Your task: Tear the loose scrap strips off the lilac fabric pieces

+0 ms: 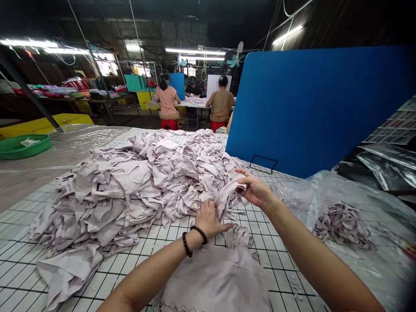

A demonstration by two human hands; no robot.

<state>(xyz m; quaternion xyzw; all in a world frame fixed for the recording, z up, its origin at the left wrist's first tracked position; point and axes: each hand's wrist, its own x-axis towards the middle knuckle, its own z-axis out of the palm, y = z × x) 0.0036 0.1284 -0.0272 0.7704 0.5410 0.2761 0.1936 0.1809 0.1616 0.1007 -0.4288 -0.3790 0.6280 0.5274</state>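
A pale lilac cloth piece is pinched in my right hand, its end showing between thumb and fingers. My left hand, with two dark bead bracelets at the wrist, touches the lower left side of the same piece. Its fingers bend over the cloth while the thumb sticks out to the right, apart from them. Just beyond both hands rises a large heap of matching cloth pieces. Below my left hand, close to me, a flat cloth piece with a strap lies on the grid-lined tabletop.
A tall blue panel stands at the right behind a black wire stand. Clear plastic sheeting and a bundle of lilac strips lie at the right. A green tray is at far left. Several people sit at a farther table.
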